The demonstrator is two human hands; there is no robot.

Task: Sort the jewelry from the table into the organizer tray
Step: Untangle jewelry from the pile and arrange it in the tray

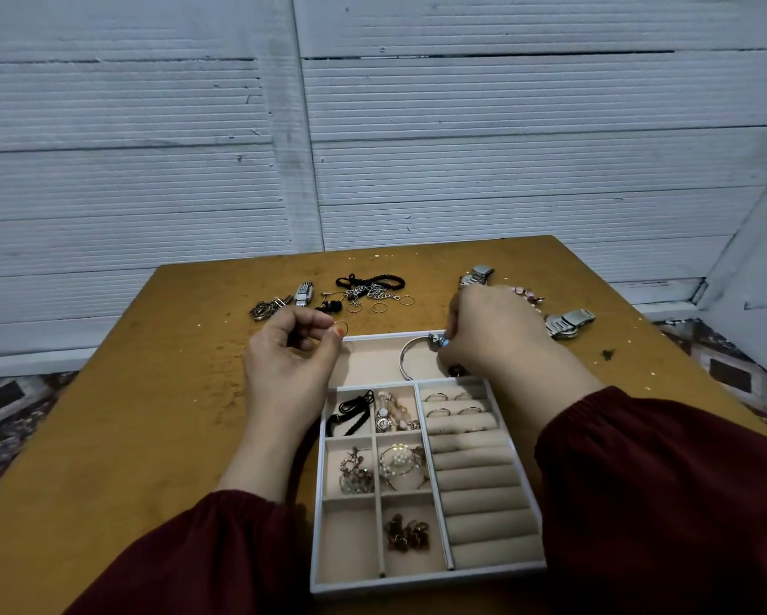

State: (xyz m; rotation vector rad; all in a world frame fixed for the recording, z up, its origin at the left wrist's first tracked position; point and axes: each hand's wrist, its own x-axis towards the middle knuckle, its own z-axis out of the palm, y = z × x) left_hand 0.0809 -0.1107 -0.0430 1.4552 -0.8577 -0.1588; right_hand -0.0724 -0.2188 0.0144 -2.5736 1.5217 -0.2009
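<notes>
Left thumb and forefinger are pinched tight on a thin gold ring (340,326), the other fingers curled loosely behind. The left hand (290,352) holds it up just off the far left corner of the tray (417,585). On the right, the fingertips are bent down and closed on the charm end of a silver bangle (403,357). The right hand (492,330) has it down in the tray's long far compartment.

Nearer in the tray, a black cord (350,412) fills one small square, with beaded bracelets (395,415) beside it. Four rings (452,403) sit in the far slots of the right-hand rolls.

Out on the table (150,392), beyond the hands, lie loose rings (379,307), a tangle of chains (372,292) and a braided black cord (372,281). A watch (568,324) lies far right, just past the right wrist. Dark red sleeves (661,503) cover both forearms.
</notes>
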